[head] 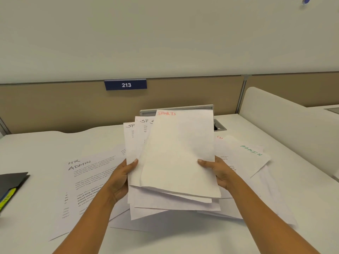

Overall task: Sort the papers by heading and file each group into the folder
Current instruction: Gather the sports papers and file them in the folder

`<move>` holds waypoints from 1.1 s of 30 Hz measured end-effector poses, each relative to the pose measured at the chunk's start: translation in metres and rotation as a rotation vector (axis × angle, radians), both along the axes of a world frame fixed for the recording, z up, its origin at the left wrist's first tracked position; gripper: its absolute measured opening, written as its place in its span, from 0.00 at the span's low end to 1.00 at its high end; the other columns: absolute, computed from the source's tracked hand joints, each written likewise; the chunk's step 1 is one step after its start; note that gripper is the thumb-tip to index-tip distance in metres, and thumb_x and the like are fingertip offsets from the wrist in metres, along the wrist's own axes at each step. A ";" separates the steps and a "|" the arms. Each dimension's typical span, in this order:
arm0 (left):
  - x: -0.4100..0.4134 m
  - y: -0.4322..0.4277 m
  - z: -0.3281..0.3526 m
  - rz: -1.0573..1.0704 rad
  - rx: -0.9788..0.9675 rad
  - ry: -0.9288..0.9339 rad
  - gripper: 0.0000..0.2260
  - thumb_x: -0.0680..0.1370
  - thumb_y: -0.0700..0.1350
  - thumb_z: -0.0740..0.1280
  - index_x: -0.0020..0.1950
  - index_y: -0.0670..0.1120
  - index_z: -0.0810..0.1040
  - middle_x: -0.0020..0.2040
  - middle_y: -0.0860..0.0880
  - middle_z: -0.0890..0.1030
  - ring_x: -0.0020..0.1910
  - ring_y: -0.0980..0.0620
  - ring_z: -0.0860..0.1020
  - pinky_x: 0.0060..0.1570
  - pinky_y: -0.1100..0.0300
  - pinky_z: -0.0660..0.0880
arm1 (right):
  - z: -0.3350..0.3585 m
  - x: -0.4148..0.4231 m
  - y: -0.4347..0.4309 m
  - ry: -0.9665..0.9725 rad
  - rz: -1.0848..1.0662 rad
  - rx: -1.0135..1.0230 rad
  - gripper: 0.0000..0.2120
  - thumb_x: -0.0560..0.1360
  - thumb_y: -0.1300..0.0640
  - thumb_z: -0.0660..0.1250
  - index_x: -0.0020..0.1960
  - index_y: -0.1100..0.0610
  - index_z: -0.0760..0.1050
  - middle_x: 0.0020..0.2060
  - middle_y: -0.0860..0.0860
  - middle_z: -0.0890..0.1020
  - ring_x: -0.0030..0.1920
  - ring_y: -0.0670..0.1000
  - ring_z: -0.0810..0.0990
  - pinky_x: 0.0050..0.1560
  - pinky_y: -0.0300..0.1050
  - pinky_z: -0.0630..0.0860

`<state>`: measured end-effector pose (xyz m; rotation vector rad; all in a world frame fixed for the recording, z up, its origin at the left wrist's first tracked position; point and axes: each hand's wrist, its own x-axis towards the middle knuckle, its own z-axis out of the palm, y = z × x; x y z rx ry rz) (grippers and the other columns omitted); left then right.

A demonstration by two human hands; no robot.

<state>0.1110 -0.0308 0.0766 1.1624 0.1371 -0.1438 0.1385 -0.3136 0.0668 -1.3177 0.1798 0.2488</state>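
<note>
— Both hands are up over the desk, gripping one fanned bunch of papers. What does each one do?

— Left hand clamps the bunch's left edge, thumb on the front sheet, the other fingers hidden behind. Right hand clamps the right edge the same way, thumb lying across the front.

— Any headings readable?

— Front sheet says "SPORTS" in red at its top. Two sheets behind it peek out at the left, each showing only "SP".

— And on the desk?

— An "HR ADMIN" sheet lies flat to the left, partly under the left forearm. To the right, a sheet headed "ADMIN" in green lies on top of other pages; behind it one with red letters, mostly covered.

— Where is the folder?

— Dark folder at the far left edge, lying on the desk, yellow and blue tabs at its near side, well apart from the hands.

— Anything else?

— Blue "213" plate on the partition behind.
</note>
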 end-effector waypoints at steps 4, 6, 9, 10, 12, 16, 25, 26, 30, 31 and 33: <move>0.005 0.006 0.015 -0.016 0.055 -0.095 0.18 0.65 0.49 0.75 0.53 0.50 0.78 0.47 0.52 0.85 0.50 0.49 0.81 0.48 0.52 0.79 | 0.007 0.000 0.001 -0.069 0.042 -0.006 0.12 0.73 0.65 0.67 0.56 0.58 0.75 0.49 0.56 0.82 0.47 0.57 0.82 0.43 0.49 0.82; 0.008 0.008 0.020 -0.006 0.116 -0.098 0.28 0.56 0.50 0.80 0.54 0.50 0.78 0.49 0.50 0.84 0.51 0.49 0.81 0.52 0.50 0.76 | 0.009 0.001 0.002 -0.091 0.073 -0.004 0.13 0.73 0.64 0.67 0.57 0.58 0.75 0.51 0.56 0.82 0.49 0.57 0.81 0.45 0.50 0.82; 0.012 0.005 0.025 0.048 0.170 -0.096 0.19 0.67 0.38 0.72 0.58 0.46 0.76 0.51 0.46 0.81 0.51 0.45 0.78 0.55 0.47 0.75 | 0.012 0.004 0.006 -0.108 0.103 -0.018 0.17 0.72 0.64 0.67 0.61 0.59 0.74 0.53 0.56 0.82 0.51 0.57 0.81 0.47 0.50 0.82; 0.013 0.004 0.026 0.071 0.176 -0.095 0.16 0.70 0.35 0.70 0.56 0.44 0.76 0.49 0.46 0.81 0.49 0.45 0.78 0.52 0.48 0.77 | 0.013 0.005 0.007 -0.112 0.115 -0.026 0.16 0.72 0.64 0.67 0.60 0.58 0.74 0.53 0.56 0.82 0.50 0.57 0.82 0.46 0.49 0.82; 0.014 0.004 0.026 0.083 0.167 -0.104 0.12 0.71 0.32 0.68 0.51 0.43 0.77 0.46 0.47 0.82 0.45 0.47 0.80 0.44 0.54 0.80 | 0.017 0.007 0.011 -0.122 0.139 -0.046 0.17 0.71 0.65 0.68 0.60 0.58 0.74 0.52 0.55 0.82 0.49 0.55 0.82 0.43 0.48 0.82; 0.016 0.010 0.030 0.028 0.170 -0.134 0.11 0.72 0.33 0.67 0.53 0.43 0.78 0.45 0.48 0.84 0.47 0.46 0.81 0.42 0.55 0.81 | 0.024 0.012 0.016 -0.155 0.154 -0.083 0.38 0.54 0.54 0.81 0.61 0.59 0.74 0.53 0.56 0.83 0.52 0.57 0.82 0.47 0.50 0.81; 0.021 0.007 0.042 -0.044 0.195 -0.240 0.26 0.55 0.43 0.78 0.51 0.45 0.79 0.45 0.48 0.85 0.44 0.47 0.83 0.44 0.52 0.80 | 0.039 0.017 0.034 -0.231 0.158 -0.063 0.28 0.58 0.62 0.77 0.57 0.61 0.76 0.50 0.56 0.83 0.51 0.58 0.81 0.49 0.50 0.81; 0.021 0.005 0.039 -0.030 0.192 -0.243 0.25 0.55 0.43 0.77 0.51 0.45 0.79 0.44 0.49 0.85 0.43 0.48 0.83 0.42 0.53 0.80 | 0.039 0.017 0.037 -0.229 0.150 -0.081 0.30 0.57 0.62 0.76 0.58 0.62 0.75 0.52 0.58 0.82 0.51 0.58 0.81 0.49 0.50 0.80; 0.021 0.003 0.037 0.028 0.178 -0.273 0.17 0.60 0.40 0.74 0.48 0.45 0.79 0.40 0.51 0.85 0.40 0.50 0.83 0.39 0.56 0.81 | 0.039 0.013 0.043 -0.271 0.107 -0.083 0.26 0.57 0.61 0.76 0.55 0.60 0.76 0.48 0.56 0.83 0.47 0.55 0.82 0.47 0.49 0.81; 0.021 0.003 0.039 0.036 0.175 -0.289 0.16 0.61 0.39 0.73 0.48 0.45 0.80 0.40 0.51 0.85 0.39 0.50 0.83 0.39 0.56 0.81 | 0.040 0.013 0.043 -0.285 0.091 -0.075 0.26 0.57 0.62 0.77 0.54 0.60 0.76 0.48 0.55 0.83 0.46 0.55 0.82 0.48 0.50 0.81; 0.021 0.004 0.046 0.059 0.173 -0.328 0.15 0.61 0.39 0.73 0.46 0.45 0.80 0.39 0.52 0.85 0.38 0.52 0.83 0.40 0.56 0.81 | 0.045 0.014 0.044 -0.323 0.064 -0.071 0.25 0.58 0.63 0.78 0.55 0.60 0.77 0.48 0.55 0.83 0.47 0.56 0.82 0.50 0.52 0.80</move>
